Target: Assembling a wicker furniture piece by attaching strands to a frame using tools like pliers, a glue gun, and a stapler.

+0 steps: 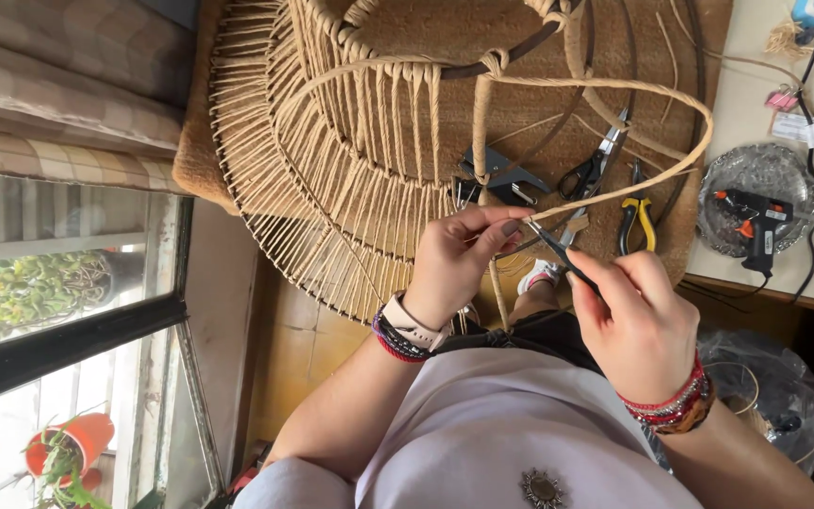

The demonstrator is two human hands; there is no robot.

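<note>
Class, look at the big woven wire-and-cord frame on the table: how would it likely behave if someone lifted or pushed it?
The woven frame is mostly open ribs wrapped in cord, so it is probably light for its size. Its rings look rigid, so it would likely keep its shape rather than flop. The rounded rim could let it rock or roll when pushed.

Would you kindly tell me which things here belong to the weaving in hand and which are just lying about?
In use:
left hand pinching the tan cord
right hand holding a thin dark tool
cord-wrapped wire frame

Lying about:
black-handled scissors
yellow-handled pliers
black and orange glue gun on a silver tray
</note>
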